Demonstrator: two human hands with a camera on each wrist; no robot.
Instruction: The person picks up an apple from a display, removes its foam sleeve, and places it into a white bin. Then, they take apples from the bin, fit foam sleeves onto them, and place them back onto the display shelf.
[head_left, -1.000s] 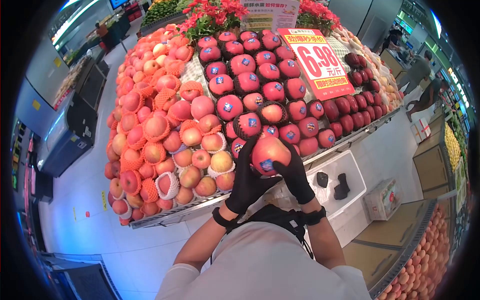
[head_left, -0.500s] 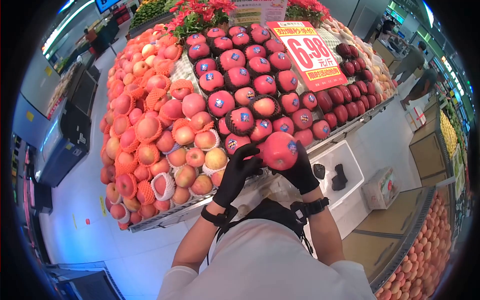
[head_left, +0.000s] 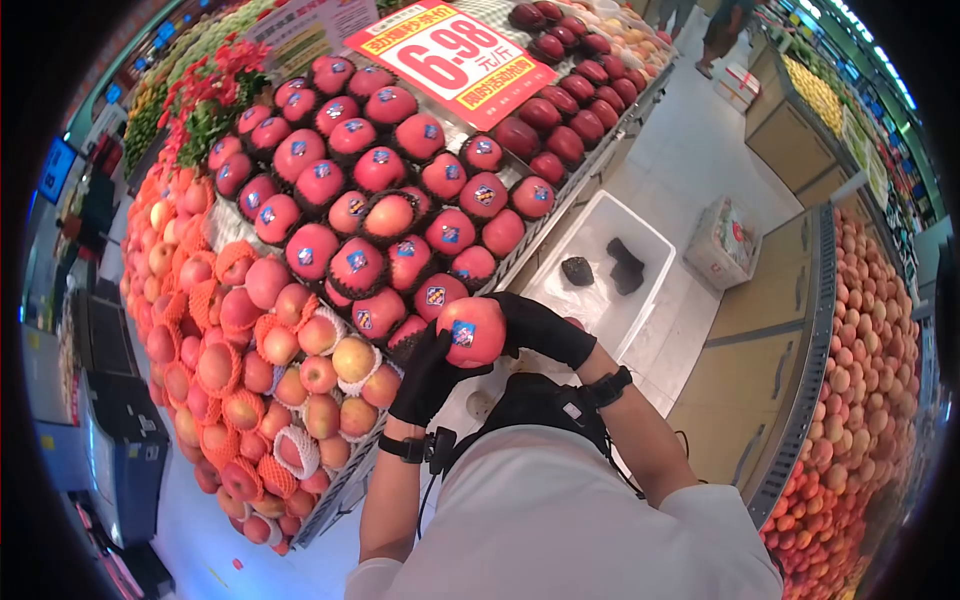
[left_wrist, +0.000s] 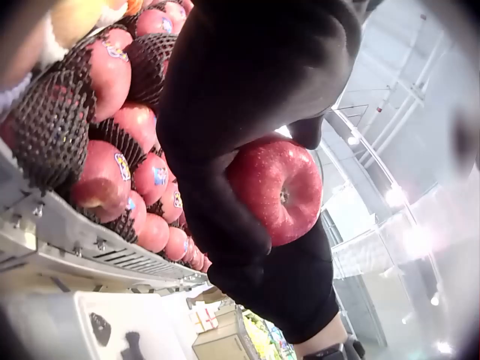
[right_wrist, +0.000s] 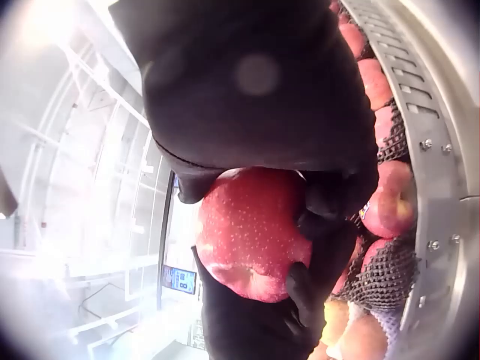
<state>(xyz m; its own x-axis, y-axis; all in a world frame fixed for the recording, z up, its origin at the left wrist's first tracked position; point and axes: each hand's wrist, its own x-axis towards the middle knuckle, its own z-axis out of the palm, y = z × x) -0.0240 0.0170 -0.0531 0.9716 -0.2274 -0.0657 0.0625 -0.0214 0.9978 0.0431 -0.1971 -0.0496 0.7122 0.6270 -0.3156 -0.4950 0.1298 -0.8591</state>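
Note:
A large red apple (head_left: 474, 345) with a blue sticker is held between both black-gloved hands in front of the person's waist. From the left side, the left hand (head_left: 425, 382) grips it; in the left wrist view that hand's fingers curve round the apple (left_wrist: 289, 191), whose dimpled end shows. The right hand (head_left: 543, 328) holds the other side, and in the right wrist view its fingers wrap the speckled apple (right_wrist: 251, 225) above the left hand. Just beyond the hands, several stickered red apples (head_left: 357, 262) sit in dark foam nets on the display.
Paler apples (head_left: 215, 365), some in orange or white nets, are heaped at the left. Dark red apples (head_left: 541, 113) lie behind a 6.98 price sign (head_left: 455, 60). A metal display edge (head_left: 540, 240) borders the fruit. To the right are a white bin (head_left: 640, 290) with black items and piled peaches (head_left: 860, 350).
The head view has swung right, so the display now appears shifted and tilted. Between the hands, the apple has been turned; its sticker now faces up, and the left hand has closed back against it.

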